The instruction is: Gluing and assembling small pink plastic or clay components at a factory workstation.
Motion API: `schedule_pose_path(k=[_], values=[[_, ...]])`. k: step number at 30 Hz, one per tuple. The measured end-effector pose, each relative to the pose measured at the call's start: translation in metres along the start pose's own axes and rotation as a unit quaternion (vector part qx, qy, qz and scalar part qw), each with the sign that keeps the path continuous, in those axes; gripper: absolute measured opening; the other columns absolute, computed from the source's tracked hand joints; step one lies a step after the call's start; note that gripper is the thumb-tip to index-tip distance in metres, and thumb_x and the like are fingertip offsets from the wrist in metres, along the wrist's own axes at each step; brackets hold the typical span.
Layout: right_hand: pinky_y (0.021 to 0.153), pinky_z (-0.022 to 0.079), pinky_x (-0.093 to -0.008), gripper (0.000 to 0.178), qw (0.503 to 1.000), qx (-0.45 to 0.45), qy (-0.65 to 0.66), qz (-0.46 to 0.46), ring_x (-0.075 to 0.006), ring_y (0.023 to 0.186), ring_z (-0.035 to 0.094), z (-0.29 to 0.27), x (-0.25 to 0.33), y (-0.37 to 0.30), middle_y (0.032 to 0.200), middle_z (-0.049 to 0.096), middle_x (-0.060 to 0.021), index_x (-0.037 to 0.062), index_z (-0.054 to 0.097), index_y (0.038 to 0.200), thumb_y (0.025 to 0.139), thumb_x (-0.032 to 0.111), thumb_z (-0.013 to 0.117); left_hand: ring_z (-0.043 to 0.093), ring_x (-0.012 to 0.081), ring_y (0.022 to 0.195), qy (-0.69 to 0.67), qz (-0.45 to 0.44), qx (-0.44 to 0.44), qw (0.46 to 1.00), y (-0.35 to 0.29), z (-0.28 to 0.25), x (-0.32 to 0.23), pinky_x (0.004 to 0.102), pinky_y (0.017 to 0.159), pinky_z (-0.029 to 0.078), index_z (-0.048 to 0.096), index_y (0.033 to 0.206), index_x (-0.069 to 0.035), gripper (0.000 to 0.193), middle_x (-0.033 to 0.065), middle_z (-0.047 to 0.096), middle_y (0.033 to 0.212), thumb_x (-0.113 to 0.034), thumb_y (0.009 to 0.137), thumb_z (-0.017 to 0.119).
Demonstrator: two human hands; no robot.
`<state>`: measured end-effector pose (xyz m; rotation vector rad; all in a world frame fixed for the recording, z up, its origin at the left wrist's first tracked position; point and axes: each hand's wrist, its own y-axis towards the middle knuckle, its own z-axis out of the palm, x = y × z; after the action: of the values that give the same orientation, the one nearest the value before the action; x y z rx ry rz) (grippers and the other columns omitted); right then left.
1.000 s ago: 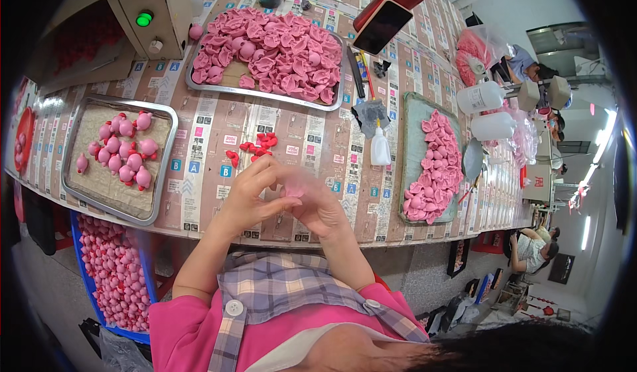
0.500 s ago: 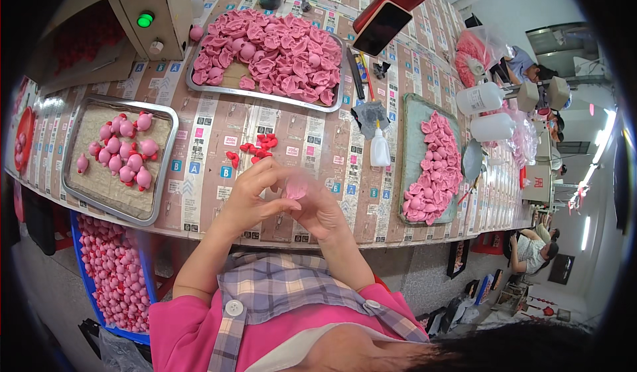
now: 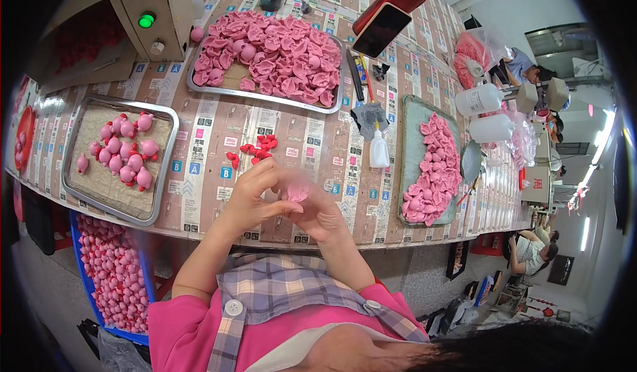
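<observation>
Above the near edge of the table my left hand (image 3: 251, 196) pinches a small pink soft-looking molded piece (image 3: 298, 191) between thumb and fingers. My right hand (image 3: 323, 214) curls round the other side of that piece, its fingertips smeared by motion. Just beyond my hands lie several small red molded parts (image 3: 259, 148) on the tabletop. A metal tray (image 3: 192, 83) farther back is heaped with pink cup-like shells (image 3: 275, 50). To the right, a greenish tray (image 3: 413, 133) carries more pink pieces (image 3: 434, 173).
On the left a paper-lined metal tray (image 3: 126, 206) holds pink round figures with red parts (image 3: 123, 148). A blue crate (image 3: 88, 272) below is full of similar ones. A machine (image 3: 149, 13) with a green light, a white squeeze bottle (image 3: 379, 151) and a phone (image 3: 383, 28) stand about.
Both hands stay in nearly the same place around the pink piece; only the right fingers shift slightly. The trays and loose red parts have not moved.
</observation>
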<state>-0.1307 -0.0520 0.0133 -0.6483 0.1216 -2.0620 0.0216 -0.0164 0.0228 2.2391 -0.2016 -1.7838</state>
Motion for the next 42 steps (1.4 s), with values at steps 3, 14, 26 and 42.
schedule_pose_path(k=[3, 14, 26, 42], values=[[0.079, 0.042, -0.0285, 0.045, 0.999, -0.001, -0.041, -0.028, -0.0163, 0.090, 0.053, 0.003, 0.003, 0.000, 0.099, 0.054, -0.0086, -0.0002, 0.046, 0.107, 0.073, 0.025, 0.062, 0.045, 0.0131, 0.063, -0.004, 0.021, -0.008, 1.000, 0.002, 0.002, 0.003, 0.0242, 0.056, 0.037, 0.059, 0.094, -0.005, 0.048, 0.0026, 0.048, 0.070, -0.028, 0.053, 0.073], [0.077, 0.041, -0.0251, 0.032, 0.970, -0.054, -0.197, -0.135, -0.0134, 0.085, 0.054, 0.000, 0.012, -0.007, 0.091, 0.057, -0.0076, -0.0015, 0.052, 0.099, 0.071, 0.011, 0.062, 0.045, 0.0127, 0.065, -0.036, -0.004, -0.015, 0.999, -0.002, 0.005, 0.000, 0.0229, 0.058, 0.037, 0.058, 0.094, -0.005, 0.042, 0.0032, 0.049, 0.074, -0.022, 0.058, 0.072], [0.071, 0.039, -0.0331, 0.027, 0.372, -0.068, -0.903, -0.206, -0.0244, 0.078, 0.049, -0.014, 0.045, -0.004, 0.080, 0.053, -0.0050, 0.0062, 0.058, 0.086, 0.060, 0.009, 0.065, 0.044, 0.0118, 0.066, -0.093, -0.004, -0.118, 0.989, -0.006, -0.009, 0.011, 0.0222, 0.060, 0.036, 0.059, 0.090, -0.004, 0.027, 0.0045, 0.050, 0.078, -0.020, 0.069, 0.064], [0.068, 0.038, -0.0320, 0.028, 0.375, -0.074, -0.905, -0.188, -0.0230, 0.077, 0.049, -0.014, 0.043, 0.005, 0.079, 0.054, -0.0060, 0.0046, 0.057, 0.081, 0.055, 0.007, 0.068, 0.047, 0.0112, 0.064, -0.161, 0.017, -0.166, 0.973, -0.013, -0.024, 0.020, 0.0215, 0.053, 0.036, 0.061, 0.088, -0.007, 0.024, 0.0027, 0.053, 0.074, -0.009, 0.065, 0.066]])
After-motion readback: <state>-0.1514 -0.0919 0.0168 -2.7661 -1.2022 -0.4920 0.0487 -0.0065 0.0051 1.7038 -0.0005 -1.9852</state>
